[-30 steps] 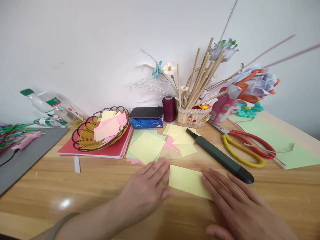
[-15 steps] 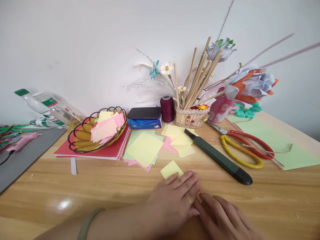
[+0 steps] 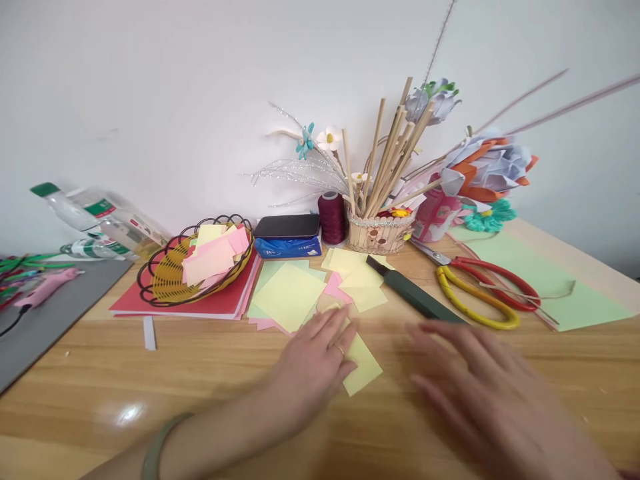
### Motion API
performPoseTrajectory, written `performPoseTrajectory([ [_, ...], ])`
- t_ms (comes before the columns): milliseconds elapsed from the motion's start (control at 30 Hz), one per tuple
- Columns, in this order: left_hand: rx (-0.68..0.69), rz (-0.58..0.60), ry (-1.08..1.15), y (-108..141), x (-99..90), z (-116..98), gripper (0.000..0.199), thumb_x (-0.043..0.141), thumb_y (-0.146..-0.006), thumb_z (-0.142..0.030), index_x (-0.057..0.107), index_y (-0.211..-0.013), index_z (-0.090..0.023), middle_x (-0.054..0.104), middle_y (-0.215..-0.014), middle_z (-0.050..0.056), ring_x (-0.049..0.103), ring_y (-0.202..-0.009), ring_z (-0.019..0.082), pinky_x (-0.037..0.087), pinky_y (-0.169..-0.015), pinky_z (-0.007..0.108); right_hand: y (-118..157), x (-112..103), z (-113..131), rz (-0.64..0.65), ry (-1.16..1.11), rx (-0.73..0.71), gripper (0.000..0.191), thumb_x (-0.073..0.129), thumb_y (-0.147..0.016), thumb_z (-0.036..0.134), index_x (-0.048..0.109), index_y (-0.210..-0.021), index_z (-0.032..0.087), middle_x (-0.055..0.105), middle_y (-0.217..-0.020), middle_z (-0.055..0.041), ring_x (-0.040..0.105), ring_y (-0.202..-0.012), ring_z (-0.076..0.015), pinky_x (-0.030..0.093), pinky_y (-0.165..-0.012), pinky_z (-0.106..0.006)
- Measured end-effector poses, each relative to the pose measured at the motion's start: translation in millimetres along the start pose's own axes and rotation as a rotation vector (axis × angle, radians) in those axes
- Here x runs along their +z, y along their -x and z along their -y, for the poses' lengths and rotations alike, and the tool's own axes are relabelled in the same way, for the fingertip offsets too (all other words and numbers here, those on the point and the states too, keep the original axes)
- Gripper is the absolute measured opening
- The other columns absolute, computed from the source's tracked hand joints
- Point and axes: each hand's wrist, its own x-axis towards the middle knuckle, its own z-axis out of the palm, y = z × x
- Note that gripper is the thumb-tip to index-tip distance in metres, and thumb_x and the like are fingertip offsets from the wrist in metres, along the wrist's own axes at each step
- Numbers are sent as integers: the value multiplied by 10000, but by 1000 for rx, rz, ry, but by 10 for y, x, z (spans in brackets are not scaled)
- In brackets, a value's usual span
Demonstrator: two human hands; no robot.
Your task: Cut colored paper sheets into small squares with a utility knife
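My left hand [image 3: 315,367] lies flat with fingers stretched out, resting on a yellow paper piece [image 3: 363,365] and covering part of it. My right hand [image 3: 495,387], smeared by motion, is over the table to the right with its fingers apart and nothing seen in it. Just beyond its fingers lies a dark green utility knife [image 3: 415,293], whose near end the hand hides. Behind the left hand is a stack of square papers [image 3: 289,297], yellow on top with green and pink below. Smaller yellow pieces [image 3: 367,290] lie by the knife's tip.
Scissors [image 3: 480,290] with red and yellow handles lie at right, next to green paper [image 3: 580,293]. At left a woven basket [image 3: 167,277] holds paper scraps on red sheets [image 3: 130,297]. A stick-filled holder [image 3: 380,235], thread spool [image 3: 331,220] and phone [image 3: 287,225] line the wall.
My right hand has moved away from my left, up and right over the knife's end. My left hand has shifted left and forward, uncovering more of the yellow paper.
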Motion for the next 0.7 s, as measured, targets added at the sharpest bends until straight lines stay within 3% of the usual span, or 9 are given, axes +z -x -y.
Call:
performPoseTrajectory([
  [167,125,-42,83,-14,3,60,334,412,-946,-202,547,-1229,-86,484,-1352,160,379,-1308,263,391,-1055,412,-282,155,-358,66,147,81,436,358,-926,373,554,-1145,51,574,-1028,-161,529,-940,-296,464,-744,-423],
  [400,150,-72,40,51,33,83,306,406,-949,-199,602,-1181,-170,462,-1361,188,415,-1271,316,466,-952,471,-368,398,-398,117,176,87,424,360,-933,357,541,-1151,42,557,-849,-102,563,-790,-257,477,-623,-367],
  [567,94,-12,-38,62,105,35,410,403,-922,-163,448,-1330,-142,368,-1429,183,353,-1315,306,434,-981,487,-334,292,-383,108,191,97,412,291,-948,297,536,-1136,24,540,-829,-96,568,-639,-209,465,-515,-328],
  [700,98,53,-46,86,147,34,502,415,-912,-104,326,-1404,-155,201,-1493,189,197,-1377,300,348,-1047,486,-153,138,-382,106,182,94,457,283,-945,293,413,-1303,40,551,-968,-131,568,-582,-181,446,-439,-303],
])
